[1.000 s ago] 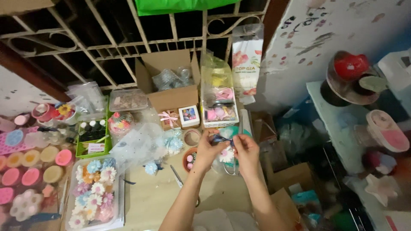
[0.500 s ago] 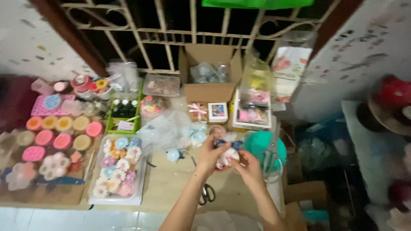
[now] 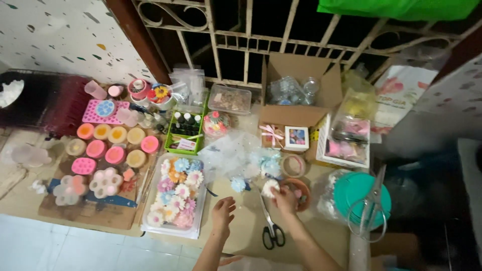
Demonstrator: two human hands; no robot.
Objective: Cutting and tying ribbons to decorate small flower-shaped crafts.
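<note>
An open brown cardboard box (image 3: pixel 296 93) stands at the back by the metal grille, holding clear plastic containers. Left of it sits a clear lidded plastic tub (image 3: pixel 230 99). In front of the cardboard box lies a small white gift box (image 3: pixel 296 138) with a pale window, and beside that a small package tied with pink ribbon (image 3: pixel 271 134). To the right, a white open carton (image 3: pixel 345 143) holds pink items in clear wrapping. Behind it leans a white bag (image 3: pixel 399 95) printed with pink flowers. A green crate (image 3: pixel 187 131) holds small dark-capped bottles with a white label at its front. A clear plastic tray (image 3: pixel 175 193) of coloured flowers lies nearest the person.
</note>
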